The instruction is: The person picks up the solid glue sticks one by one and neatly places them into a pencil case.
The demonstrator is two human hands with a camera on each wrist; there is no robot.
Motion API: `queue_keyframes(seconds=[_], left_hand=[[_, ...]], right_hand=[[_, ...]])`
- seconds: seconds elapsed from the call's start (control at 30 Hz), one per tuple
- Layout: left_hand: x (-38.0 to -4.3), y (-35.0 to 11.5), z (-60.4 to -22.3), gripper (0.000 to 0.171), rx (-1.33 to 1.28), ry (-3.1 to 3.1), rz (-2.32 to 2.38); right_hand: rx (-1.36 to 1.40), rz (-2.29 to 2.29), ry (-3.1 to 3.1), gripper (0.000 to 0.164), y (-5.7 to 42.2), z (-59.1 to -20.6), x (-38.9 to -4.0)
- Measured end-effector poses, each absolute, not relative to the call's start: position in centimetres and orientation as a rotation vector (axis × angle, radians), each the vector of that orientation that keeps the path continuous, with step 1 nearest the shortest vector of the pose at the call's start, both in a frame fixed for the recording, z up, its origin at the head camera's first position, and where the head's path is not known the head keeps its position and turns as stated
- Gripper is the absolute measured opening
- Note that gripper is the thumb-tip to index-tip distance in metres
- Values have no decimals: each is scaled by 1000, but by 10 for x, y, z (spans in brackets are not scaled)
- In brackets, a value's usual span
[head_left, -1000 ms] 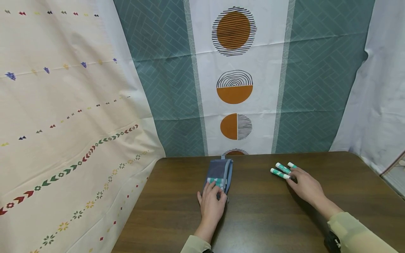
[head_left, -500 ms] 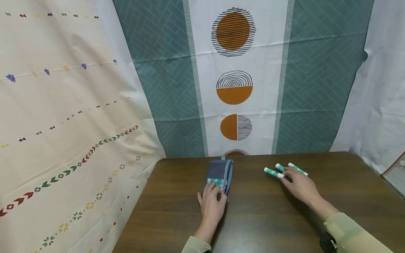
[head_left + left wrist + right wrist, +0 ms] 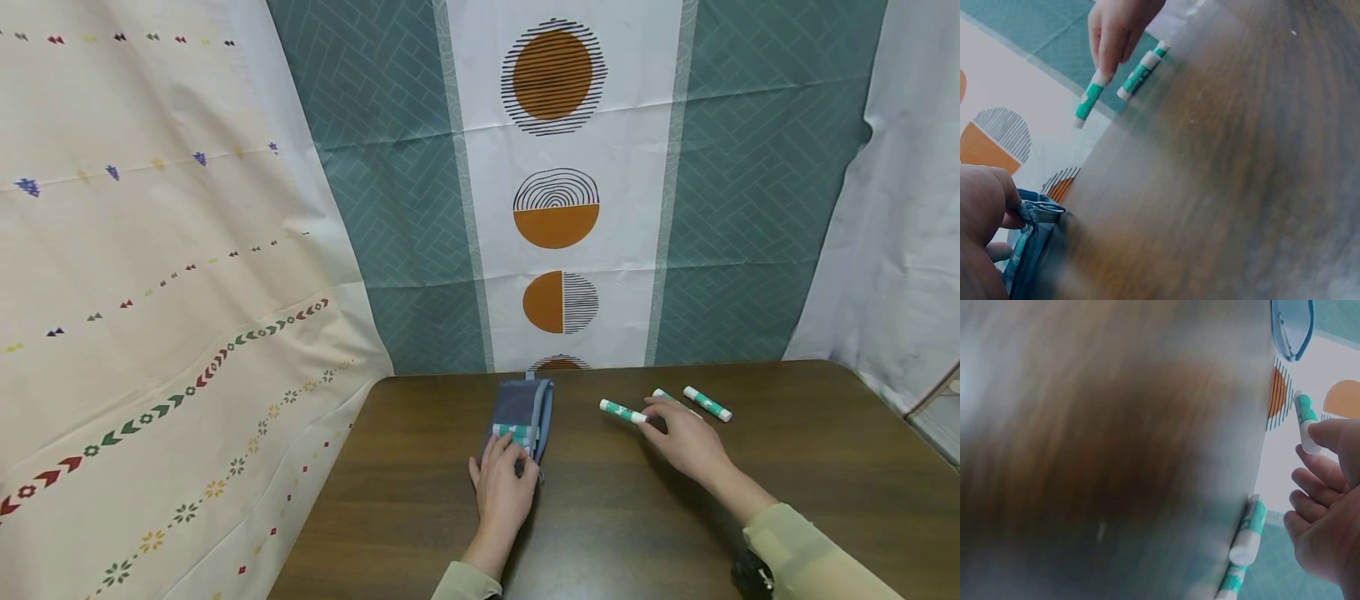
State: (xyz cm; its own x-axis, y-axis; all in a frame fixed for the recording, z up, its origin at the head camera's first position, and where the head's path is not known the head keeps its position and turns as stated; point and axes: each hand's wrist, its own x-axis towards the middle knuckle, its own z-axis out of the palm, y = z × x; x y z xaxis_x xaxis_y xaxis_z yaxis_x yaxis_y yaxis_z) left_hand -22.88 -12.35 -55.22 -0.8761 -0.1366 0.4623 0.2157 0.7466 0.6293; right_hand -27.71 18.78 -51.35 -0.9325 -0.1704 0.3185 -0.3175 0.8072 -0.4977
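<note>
A blue-grey pouch (image 3: 516, 402) lies on the table near its far edge. Through its see-through front, green-and-white sticks (image 3: 512, 431) show inside. My left hand (image 3: 501, 496) grips the near end of this pouch, its fingers curled at the zipped edge (image 3: 1044, 212) in the left wrist view. My right hand (image 3: 686, 440) pinches one end of a green-and-white glue stick (image 3: 621, 410) between thumb and forefinger, holding it above the table. Two more glue sticks lie behind that hand: one (image 3: 707, 403) in full sight, the other (image 3: 662, 394) partly covered by the fingers.
The brown wooden table (image 3: 600, 525) has a far edge that meets a hanging teal and white cloth (image 3: 405, 250). A cream patterned cloth (image 3: 187, 417) hangs along the left side, and a white one (image 3: 900, 233) on the right.
My right hand has moved left toward the pouch with the glue stick, leaving the other two on the table. My left hand has stayed at the pouch.
</note>
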Motion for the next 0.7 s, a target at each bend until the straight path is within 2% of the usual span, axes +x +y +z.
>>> queue_keyframes(seconds=[0.7], left_hand=[[-230,-124,-554,28,-62,-2451,-958]], right_hand=[[411,927,-2745,25,140,-522,-281]])
